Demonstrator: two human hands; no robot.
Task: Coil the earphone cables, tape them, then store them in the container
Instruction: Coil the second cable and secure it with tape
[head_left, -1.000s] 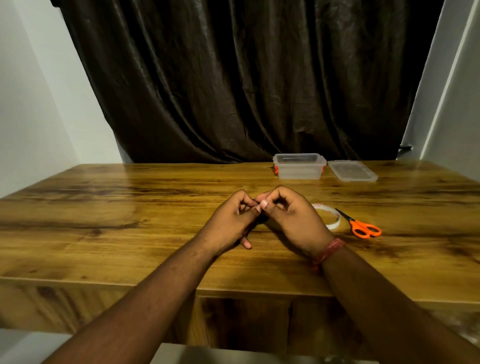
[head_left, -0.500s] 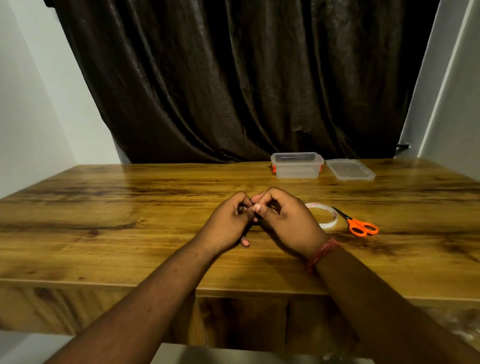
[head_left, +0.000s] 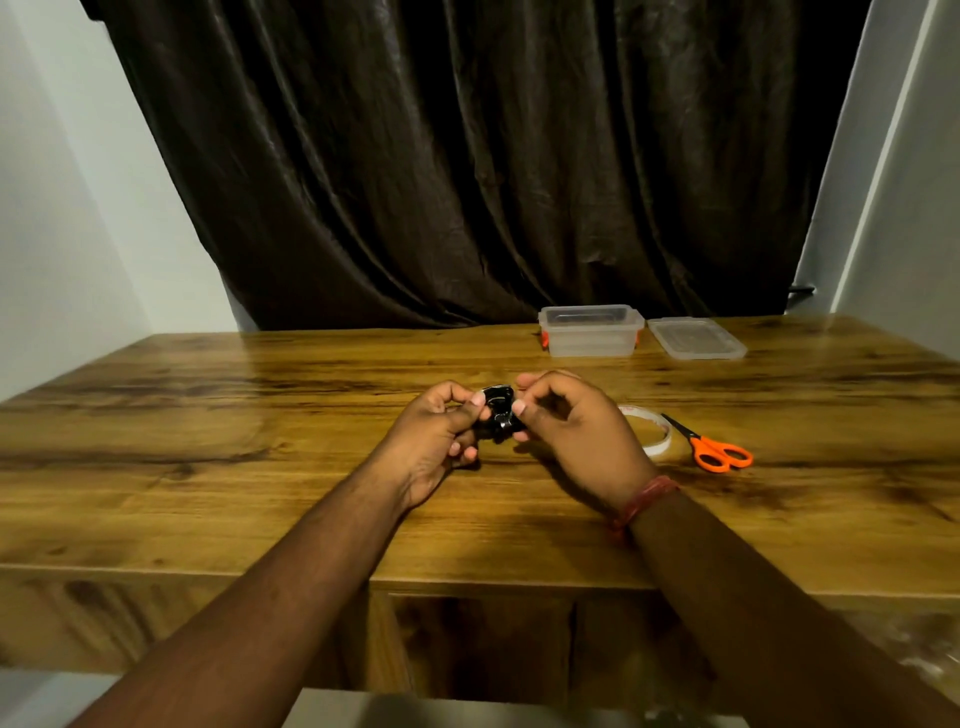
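Two hands (head_left: 519, 436) pinching black earphone coil (head_left: 497, 413)

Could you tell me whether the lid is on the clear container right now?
No, the lid lies flat on the table just to the right of the open container.

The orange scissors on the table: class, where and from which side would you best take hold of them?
Grip the scissors by the orange handle loops, coming from above on the near right. They lie flat on the table, loops towards the person, dark blades pointing away-left at the tape roll, so the right hand avoids the blades.
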